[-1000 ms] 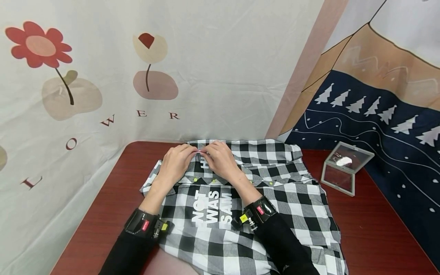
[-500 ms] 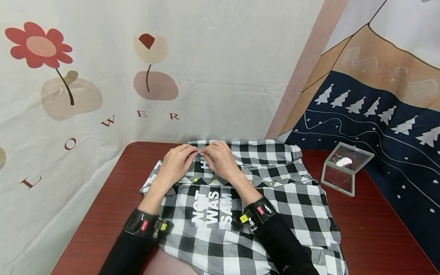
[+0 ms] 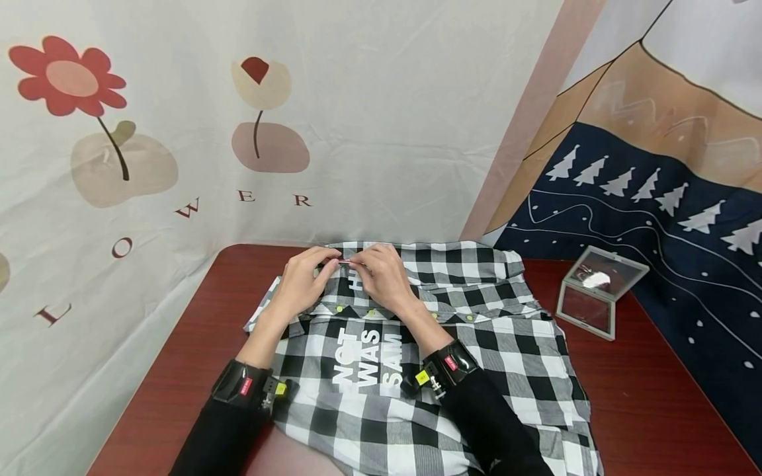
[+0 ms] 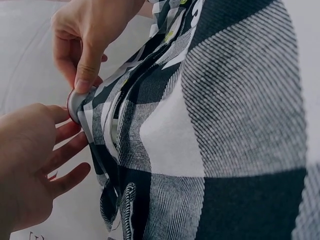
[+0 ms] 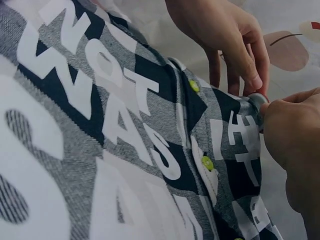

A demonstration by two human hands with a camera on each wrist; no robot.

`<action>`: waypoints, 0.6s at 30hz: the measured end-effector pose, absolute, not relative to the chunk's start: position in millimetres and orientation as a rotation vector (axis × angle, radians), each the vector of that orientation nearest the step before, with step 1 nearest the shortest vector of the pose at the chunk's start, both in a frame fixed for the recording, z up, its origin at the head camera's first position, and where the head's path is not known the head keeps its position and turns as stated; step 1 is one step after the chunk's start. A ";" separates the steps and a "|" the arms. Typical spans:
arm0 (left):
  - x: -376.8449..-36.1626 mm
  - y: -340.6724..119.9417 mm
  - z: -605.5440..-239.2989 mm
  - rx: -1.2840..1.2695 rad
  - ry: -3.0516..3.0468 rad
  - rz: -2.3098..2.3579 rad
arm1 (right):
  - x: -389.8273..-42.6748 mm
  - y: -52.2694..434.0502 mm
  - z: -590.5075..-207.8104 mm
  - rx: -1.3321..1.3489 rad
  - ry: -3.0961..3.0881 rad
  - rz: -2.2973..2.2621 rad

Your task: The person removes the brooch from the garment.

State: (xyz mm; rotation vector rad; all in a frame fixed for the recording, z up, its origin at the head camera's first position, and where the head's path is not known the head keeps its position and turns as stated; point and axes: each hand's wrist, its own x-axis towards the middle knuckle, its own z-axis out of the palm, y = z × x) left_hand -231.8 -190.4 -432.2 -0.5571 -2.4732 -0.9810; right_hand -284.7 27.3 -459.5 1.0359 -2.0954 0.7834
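Note:
A black-and-white checked shirt [image 3: 488, 344] with white lettering lies across the table. At its far edge is a small round badge [image 4: 74, 106], pale with a red rim. My right hand [image 3: 383, 277] pinches this badge against the cloth; in the left wrist view its thumb [image 4: 86, 75] presses down on it. Opposite, my left hand [image 3: 300, 277] has its fingers loosely spread, with a fingertip right at the badge's rim. From the right wrist, the badge's grey face [image 5: 259, 101] shows between both hands. The shirt hides part of the badge.
An open clear-lidded case [image 3: 586, 297] with small shiny pieces stands on the red-brown table [image 3: 643, 396] at the right. Yellow-green buttons [image 5: 207, 162] run along the shirt's placket. A printed cloth [image 3: 381, 132] hangs behind the table.
My left hand has loosened and shifted slightly left, its thumb and forefinger parting at the badge. My right hand stays in place, and the shirt lies nearly as before.

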 end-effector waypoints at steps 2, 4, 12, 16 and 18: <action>-232.0 -190.9 -432.4 -0.566 -2.457 -0.992 | -284.5 26.6 -461.1 1.026 -2.086 0.811; -232.6 -191.4 -433.5 -0.572 -2.443 -1.006 | -284.0 25.7 -463.0 1.016 -2.080 0.850; -234.3 -192.6 -435.9 -0.589 -2.426 -1.077 | -282.6 22.7 -469.5 0.976 -2.068 1.020; -234.7 -193.3 -437.0 -0.574 -2.436 -1.088 | -283.7 21.9 -472.9 0.949 -2.074 1.090; -235.3 -193.4 -438.2 -0.568 -2.440 -1.082 | -283.9 21.5 -474.1 0.933 -2.076 1.131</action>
